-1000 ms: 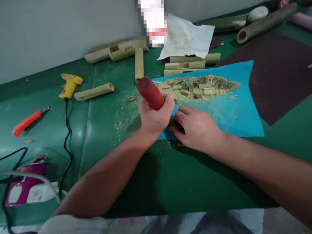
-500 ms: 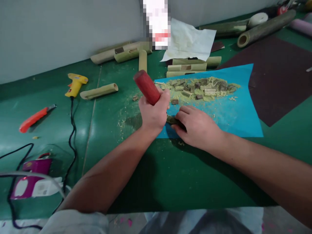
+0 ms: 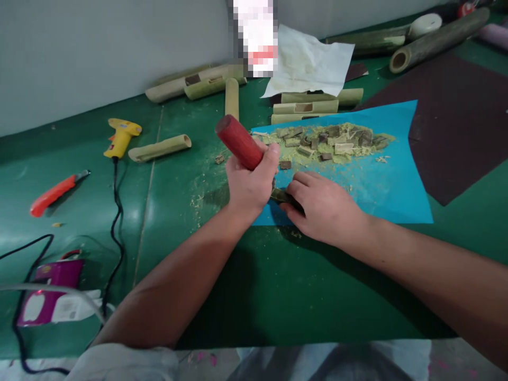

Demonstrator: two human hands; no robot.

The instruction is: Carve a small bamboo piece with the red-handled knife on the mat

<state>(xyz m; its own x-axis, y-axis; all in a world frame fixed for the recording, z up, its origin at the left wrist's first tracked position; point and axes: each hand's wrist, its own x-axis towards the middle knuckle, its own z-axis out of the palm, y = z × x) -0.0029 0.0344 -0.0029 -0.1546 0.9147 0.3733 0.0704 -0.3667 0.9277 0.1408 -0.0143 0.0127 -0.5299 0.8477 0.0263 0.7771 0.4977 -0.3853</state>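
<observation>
My left hand [image 3: 252, 182] is wrapped round a thick red handle [image 3: 240, 143], which tilts up to the left; whatever is at its lower end is hidden. To its right, my right hand [image 3: 325, 209] is closed on a small dark green-brown piece of bamboo [image 3: 281, 195], held low over the near edge of a blue sheet [image 3: 389, 190]. Behind the hands, a heap of pale shavings and small bamboo chips [image 3: 337, 143] lies on that sheet.
A yellow glue gun [image 3: 122, 136], a bamboo piece [image 3: 161, 148], an orange-handled cutter [image 3: 53, 196] and a purple box [image 3: 57, 286] with cables lie at left. Cut bamboo tubes [image 3: 305, 108], white paper [image 3: 309, 63] and a dark brown sheet [image 3: 448, 127] are farther back.
The view has shifted very slightly. Both hands keep their holds, and the red handle leans a little more to the left.
</observation>
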